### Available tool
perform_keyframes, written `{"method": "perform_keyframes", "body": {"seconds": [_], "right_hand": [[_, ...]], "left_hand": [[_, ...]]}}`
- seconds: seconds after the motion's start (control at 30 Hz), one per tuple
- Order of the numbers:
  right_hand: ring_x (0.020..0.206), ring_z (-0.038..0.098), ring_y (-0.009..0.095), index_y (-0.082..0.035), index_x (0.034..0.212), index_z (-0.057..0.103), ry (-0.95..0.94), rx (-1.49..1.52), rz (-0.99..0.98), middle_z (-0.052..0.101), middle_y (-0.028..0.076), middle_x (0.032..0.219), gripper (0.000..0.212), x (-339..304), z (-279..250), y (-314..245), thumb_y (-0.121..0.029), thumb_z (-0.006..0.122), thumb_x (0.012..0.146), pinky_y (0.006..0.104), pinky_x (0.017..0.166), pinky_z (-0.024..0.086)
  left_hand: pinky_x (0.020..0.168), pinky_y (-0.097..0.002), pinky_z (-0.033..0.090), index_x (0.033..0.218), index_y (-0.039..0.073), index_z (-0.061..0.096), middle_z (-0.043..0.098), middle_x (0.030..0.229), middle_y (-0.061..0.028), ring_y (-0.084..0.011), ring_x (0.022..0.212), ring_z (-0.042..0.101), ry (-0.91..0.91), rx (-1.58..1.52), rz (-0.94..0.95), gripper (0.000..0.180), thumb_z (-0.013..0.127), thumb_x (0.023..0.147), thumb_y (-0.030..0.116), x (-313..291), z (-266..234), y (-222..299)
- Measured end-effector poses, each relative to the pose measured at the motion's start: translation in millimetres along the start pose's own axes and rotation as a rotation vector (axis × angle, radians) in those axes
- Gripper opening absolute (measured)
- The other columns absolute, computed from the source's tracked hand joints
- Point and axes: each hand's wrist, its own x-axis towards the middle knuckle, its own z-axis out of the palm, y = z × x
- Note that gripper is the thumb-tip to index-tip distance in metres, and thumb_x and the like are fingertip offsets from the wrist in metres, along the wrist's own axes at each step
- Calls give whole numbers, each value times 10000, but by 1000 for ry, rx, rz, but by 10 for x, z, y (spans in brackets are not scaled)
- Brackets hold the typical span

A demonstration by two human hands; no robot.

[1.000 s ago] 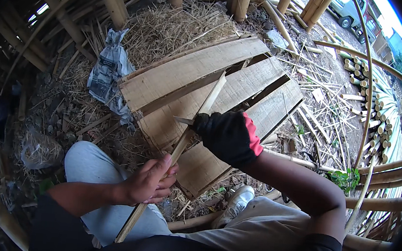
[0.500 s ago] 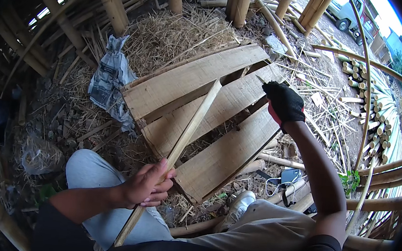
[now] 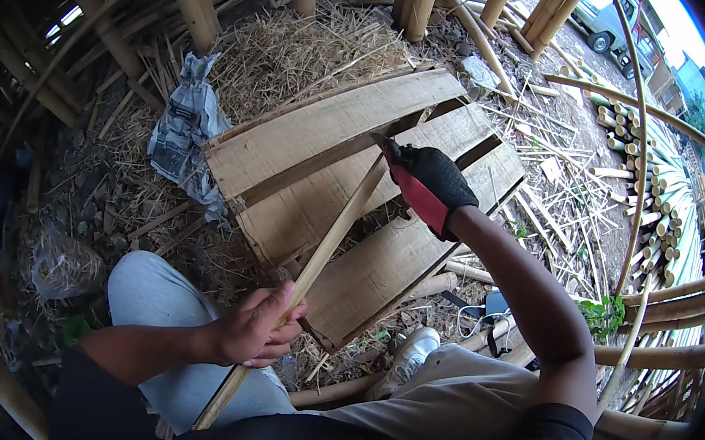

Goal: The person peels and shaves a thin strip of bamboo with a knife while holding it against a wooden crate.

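Observation:
My bare left hand [image 3: 262, 326] is closed around the lower part of a long, pale bamboo strip [image 3: 330, 235]. The strip slants up and away from my lap over a low platform of wooden planks [image 3: 292, 142]. On my right hand [image 3: 428, 185] is a black and red glove, its fingers wrapped round a knife [image 3: 379, 139]. Only a short bit of pointed blade shows; the handle is hidden in the glove. The blade is at the far end of the strip, close beside it or touching; I cannot tell which.
Crumpled printed paper sacking [image 3: 187, 132] lies left of the planks, with a heap of shavings [image 3: 309, 50] behind. Cut bamboo poles [image 3: 658, 215] are stacked at the right. A device with a white cable [image 3: 493, 306] lies near my shoe [image 3: 416, 353]. Bamboo posts [image 3: 411, 5] stand at the back.
My right hand has swung left and slightly nearer with the knife, from beyond the strip's right side to its far end. My left hand keeps its hold on the strip.

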Motion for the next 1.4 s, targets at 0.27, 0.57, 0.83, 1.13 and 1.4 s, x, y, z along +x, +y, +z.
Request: {"method": "perform_keyframes", "body": {"seconds": [0.27,0.57,0.83,1.13,1.4], "right_hand": [[809,651,445,-45,1358,509,-95,-137,-183,670,248,842,439,-30,266,223,-318,341,1059,518,757,513],[752,615,447,24,987,621,-77,-153,-332,622,253,788,442,-114,368,332,-322,358,1065,503,721,483],[790,610,428,19,936,624,-174,12,-202,610,260,796,503,-188,447,456,-366,332,1076,488,752,470],[755,608,424,6,917,632,-202,50,-121,628,258,778,507,-401,336,204,-413,379,1047,468,731,466],[768,601,450,21,951,603,-287,101,-46,618,269,783,415,-476,383,108,-316,382,1049,497,746,466]], "left_hand": [[326,-219,302,945,124,364,298,596,43,-51,402,277,-6,2,-77,532,262,1037,638,-15,-40,-55],[315,-221,322,937,111,370,305,593,42,-49,404,302,-23,21,-113,544,261,1040,634,-99,-36,-47],[319,-215,324,934,114,372,305,592,46,-48,407,302,-66,3,-194,520,258,1054,607,-105,-31,-56],[322,-217,323,931,116,368,302,590,50,-46,412,302,-75,53,-172,520,252,1054,608,-104,-27,-47],[326,-223,325,936,120,367,303,591,51,-46,416,303,-51,70,-174,517,253,1053,611,-103,-14,-70]]}}
